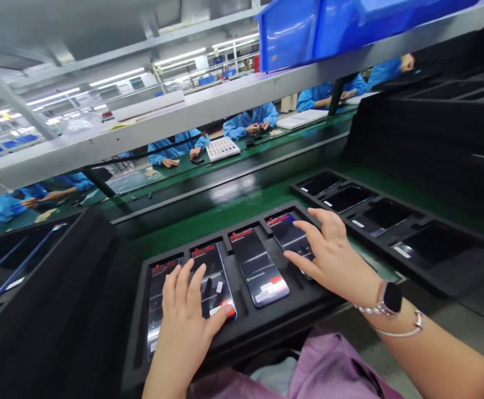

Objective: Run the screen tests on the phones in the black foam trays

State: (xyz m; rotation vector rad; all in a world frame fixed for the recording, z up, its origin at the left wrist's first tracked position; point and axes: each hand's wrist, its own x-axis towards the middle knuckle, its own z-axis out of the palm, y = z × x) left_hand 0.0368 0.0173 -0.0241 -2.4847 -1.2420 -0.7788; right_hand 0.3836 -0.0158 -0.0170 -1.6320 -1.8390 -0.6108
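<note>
Our two hands work over a row of four smartphones [258, 269] lying in the slots of a black foam tray [242, 338], at the lower middle of the frame, and each screen carries a red-topped label. Our left hand [181, 327] lies palm down on the second phone from the left [214, 282], its fingers loosely apart and its thumb stretched toward the phone's lower corner; it looks open, not clenched. Our right hand [329, 260] arches over the fourth phone [289, 235] with its fingers spread and their tips on the glass, but we cannot tell whether it has hold of it. The third phone sits between our hands, untouched. The first phone [158, 299] lies at the tray's left end, partly behind our left hand. A smartwatch [391, 297] and a thin bangle [400, 331] circle our right wrist, and a pink garment [320, 366] shows at the bottom edge. To the right, a second foam tray [433, 271] holds dark phones. Beyond the green bench [225, 213], co-workers in blue smocks [250, 122] sit under a grey shelf [183, 111] carrying blue bins [291, 33] at the top of the frame.
</note>
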